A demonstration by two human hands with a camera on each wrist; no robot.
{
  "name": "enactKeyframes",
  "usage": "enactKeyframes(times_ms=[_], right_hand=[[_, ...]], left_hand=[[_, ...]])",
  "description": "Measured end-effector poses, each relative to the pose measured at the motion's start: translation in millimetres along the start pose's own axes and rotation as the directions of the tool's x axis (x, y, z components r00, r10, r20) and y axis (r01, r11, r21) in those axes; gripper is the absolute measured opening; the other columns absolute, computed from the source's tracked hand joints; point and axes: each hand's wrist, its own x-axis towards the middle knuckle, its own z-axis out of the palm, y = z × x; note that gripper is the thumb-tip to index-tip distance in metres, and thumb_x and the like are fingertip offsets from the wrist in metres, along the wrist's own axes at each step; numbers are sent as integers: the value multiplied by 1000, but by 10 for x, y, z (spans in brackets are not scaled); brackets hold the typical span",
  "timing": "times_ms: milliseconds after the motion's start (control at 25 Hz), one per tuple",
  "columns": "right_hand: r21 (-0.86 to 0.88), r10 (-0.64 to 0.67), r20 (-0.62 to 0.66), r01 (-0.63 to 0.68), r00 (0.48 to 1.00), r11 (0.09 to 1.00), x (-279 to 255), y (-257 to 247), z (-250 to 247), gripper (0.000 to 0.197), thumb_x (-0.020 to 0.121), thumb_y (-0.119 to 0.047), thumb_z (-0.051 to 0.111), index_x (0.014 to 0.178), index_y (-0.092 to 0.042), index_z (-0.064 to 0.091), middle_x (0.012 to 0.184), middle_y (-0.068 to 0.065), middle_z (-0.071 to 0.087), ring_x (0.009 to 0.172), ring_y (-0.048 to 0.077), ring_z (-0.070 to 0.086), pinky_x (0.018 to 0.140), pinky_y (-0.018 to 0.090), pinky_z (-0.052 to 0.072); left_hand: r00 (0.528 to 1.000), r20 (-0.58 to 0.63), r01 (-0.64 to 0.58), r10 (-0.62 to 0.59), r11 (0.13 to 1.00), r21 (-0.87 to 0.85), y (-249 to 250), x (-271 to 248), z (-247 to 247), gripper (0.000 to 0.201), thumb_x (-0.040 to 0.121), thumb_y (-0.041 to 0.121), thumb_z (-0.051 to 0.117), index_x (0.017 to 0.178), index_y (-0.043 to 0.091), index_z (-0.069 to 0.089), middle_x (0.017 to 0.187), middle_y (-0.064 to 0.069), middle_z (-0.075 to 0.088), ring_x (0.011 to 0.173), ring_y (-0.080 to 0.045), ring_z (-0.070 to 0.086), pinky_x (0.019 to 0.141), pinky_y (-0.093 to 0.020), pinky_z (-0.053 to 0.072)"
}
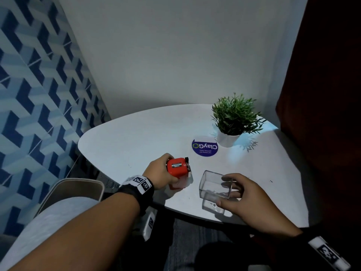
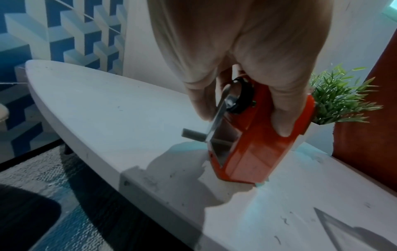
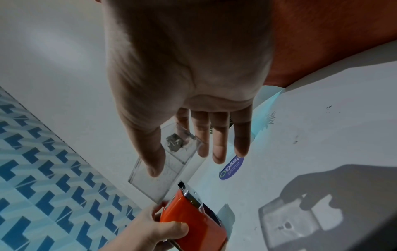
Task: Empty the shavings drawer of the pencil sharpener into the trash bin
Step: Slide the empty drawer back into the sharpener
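Observation:
My left hand (image 1: 172,169) grips the orange pencil sharpener (image 1: 178,166) from above; it stands on the white table (image 1: 136,137) near the front edge. In the left wrist view the sharpener (image 2: 253,149) shows its metal crank (image 2: 217,117) and an empty drawer slot. My right hand (image 1: 222,190) pinches the clear plastic shavings drawer (image 1: 213,185), thumb on the near wall and fingers on the far one. It is held just right of the sharpener and casts a shadow on the table. A small clump of grey shavings (image 3: 175,141) lies inside the drawer (image 3: 150,185).
A potted green plant (image 1: 234,116) and a round purple ClayGo sticker (image 1: 205,147) sit at the back right of the table. A beige-rimmed bin-like container (image 1: 74,184) stands on the floor left of the table. A dark red panel (image 1: 322,114) borders the right side.

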Motion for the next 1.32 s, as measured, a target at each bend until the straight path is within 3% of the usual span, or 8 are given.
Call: enactKeyframes(times_ms=[200,360,560,680,800,960,1080,1320], right_hand=[[-38,-66,-60,64,996,997,-35,-114,-50,53,72,-16,90,117,-31,64,123,-16,68,101,-7,67,84,24,55],[28,-124,-107,127,987,992,-85,-235,-18,54,75,-14,89,118,-34,63,122,-17,68,99,-7,69,80,23,59],[21,-177,-87,180,980,984,-142,-364,84,58,74,-15,90,120,-36,62,120,-16,69,101,2,72,86,22,58],[-2,-176,-39,176,984,984,-160,-384,134,56,73,-17,91,117,-38,63,122,-14,69,96,4,75,88,28,61],[-47,-161,3,161,987,986,-161,-389,103,56,72,-16,91,116,-37,64,121,-12,70,86,-3,73,77,22,62],[-150,-134,67,143,989,978,-165,-367,54,58,65,-31,91,116,-39,66,116,-16,71,96,9,69,86,38,62],[-178,-128,90,142,988,974,-138,-322,100,64,67,-32,90,125,-38,64,118,-17,71,103,4,68,94,37,59],[-126,-110,181,134,977,983,-108,-291,279,94,91,-15,73,163,-33,16,164,-12,36,143,10,47,108,24,46]], left_hand=[[993,22,-107,116,964,-245,171,-310,-358,70,52,19,99,113,27,64,109,-2,75,98,-27,75,89,-42,63],[983,26,-161,179,930,-332,351,-691,-745,68,65,-4,95,120,21,65,116,-8,75,101,-26,76,87,-38,64],[973,26,-202,230,897,-394,356,-945,-880,70,64,-6,94,123,21,67,116,-11,76,104,-29,76,88,-45,66],[961,38,-239,274,891,-385,383,-974,-881,70,65,-7,94,123,21,66,116,-6,76,105,-22,76,89,-34,64],[954,66,-247,292,893,-377,458,-979,-871,72,65,-9,93,124,21,64,116,0,74,106,-17,73,85,-25,61],[927,145,-272,346,886,-376,517,-978,-803,74,64,-5,95,125,23,65,120,-1,74,107,-17,74,93,-29,61],[920,151,-287,363,883,-372,500,-968,-726,74,62,-2,97,124,24,66,120,-3,74,107,-19,75,95,-30,61],[926,80,-309,369,862,-401,471,-954,-697,72,62,10,100,122,30,67,117,4,76,106,-16,75,92,-30,59]])
